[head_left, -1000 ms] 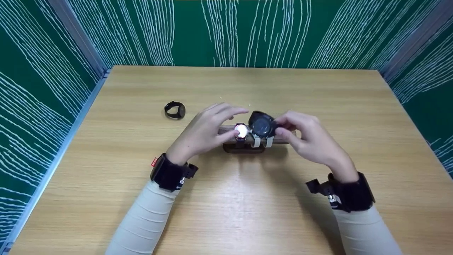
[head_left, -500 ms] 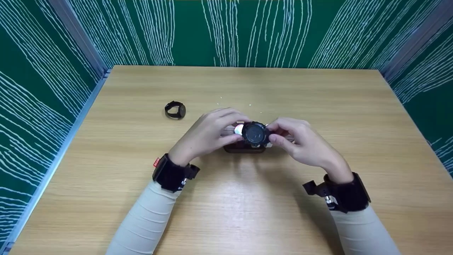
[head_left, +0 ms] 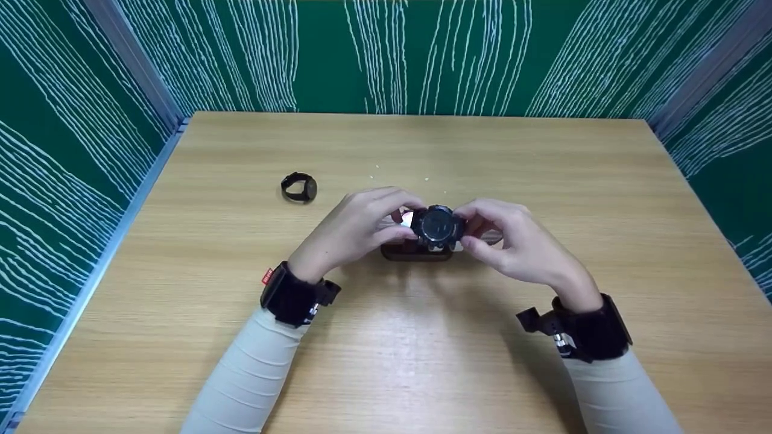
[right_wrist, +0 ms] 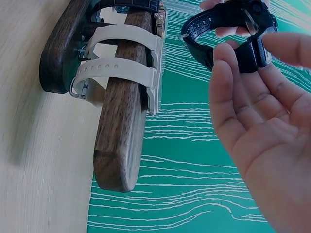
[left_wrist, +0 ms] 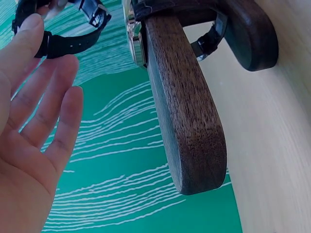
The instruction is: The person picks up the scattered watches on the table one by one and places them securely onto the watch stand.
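Observation:
A black wristwatch, dial up and strap closed in a loop, is held between both hands above a dark wooden watch stand. My left hand pinches its left side between thumb and fingers. The thumb and fingers of my right hand grip its right side. Below the held watch, the stand's bar carries a watch with a white strap in two bands. Beside it on the bar hangs a watch with a dark leather strap and a bright case. In the head view, hands and watch hide much of the bar.
Another black watch lies on its side on the wooden table, left of the stand. Tiny white specks dot the table behind the stand. Green panels with white lines enclose the table's back and sides.
The right hand has brought the black watch left and toward me, turning it level. The left hand has left the bright-dialed watch on the stand and taken hold of the black watch's left side.

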Demonstrator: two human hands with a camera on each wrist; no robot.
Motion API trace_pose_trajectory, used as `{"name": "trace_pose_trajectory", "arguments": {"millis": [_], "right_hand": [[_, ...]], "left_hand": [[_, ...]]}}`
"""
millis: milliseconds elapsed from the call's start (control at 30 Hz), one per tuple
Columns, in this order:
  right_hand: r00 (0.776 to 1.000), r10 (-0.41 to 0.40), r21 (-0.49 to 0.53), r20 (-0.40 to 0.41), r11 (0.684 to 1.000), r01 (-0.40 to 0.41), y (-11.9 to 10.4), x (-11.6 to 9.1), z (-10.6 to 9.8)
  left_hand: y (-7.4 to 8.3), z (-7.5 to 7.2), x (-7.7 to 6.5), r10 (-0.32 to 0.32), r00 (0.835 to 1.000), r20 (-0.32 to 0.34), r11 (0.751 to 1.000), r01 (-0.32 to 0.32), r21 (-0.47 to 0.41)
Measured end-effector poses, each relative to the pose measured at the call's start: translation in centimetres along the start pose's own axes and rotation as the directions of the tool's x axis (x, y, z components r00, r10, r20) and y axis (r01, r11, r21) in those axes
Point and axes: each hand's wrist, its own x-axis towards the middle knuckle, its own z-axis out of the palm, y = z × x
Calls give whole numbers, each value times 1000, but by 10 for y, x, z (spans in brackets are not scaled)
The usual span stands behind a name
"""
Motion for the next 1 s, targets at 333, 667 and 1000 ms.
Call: {"name": "trace_pose_trajectory", "arguments": {"millis": [333,667,1000], "right_hand": [[999,15,-37,-36,999,-16,1,2,4],[996,30,-73,-82,997,-36,3,3,5],[995,54,-55,-79,997,-59,4,6,7]], "left_hand": [[1,-1,0,-18,1000,4,1000,18,22],[2,-1,0,-65,998,23,998,65,-3],[2,0,1,-104,994,21,993,105,-45]]}}
